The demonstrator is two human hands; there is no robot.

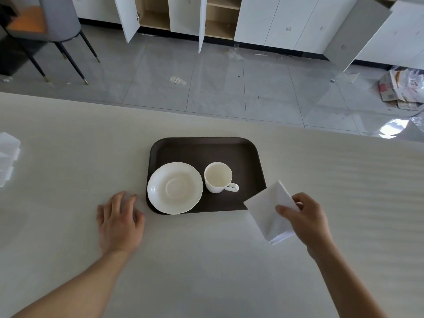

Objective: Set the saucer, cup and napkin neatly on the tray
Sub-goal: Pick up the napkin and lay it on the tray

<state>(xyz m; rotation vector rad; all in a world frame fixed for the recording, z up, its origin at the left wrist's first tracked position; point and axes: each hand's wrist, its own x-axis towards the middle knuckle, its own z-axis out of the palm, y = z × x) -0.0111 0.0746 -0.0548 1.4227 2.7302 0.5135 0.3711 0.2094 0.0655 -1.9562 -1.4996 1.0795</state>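
A dark brown tray (202, 149) lies on the pale table. On its near left part sits a white saucer (174, 188), slightly overhanging the tray's left rim. To the saucer's right a white cup (218, 177) stands upright on the tray, its handle pointing right. My right hand (302, 218) holds a folded white napkin (268, 211) in the air at the tray's near right corner, the napkin's top overlapping that corner. My left hand (120, 222) rests flat on the table just left of the tray, fingers spread, holding nothing.
A clear plastic box (6, 157) sits at the table's far left edge. Beyond the table's far edge is grey tiled floor, a chair (52, 24) at the back left, white cabinets with open doors, and bags of rubbish (403, 88) at the right.
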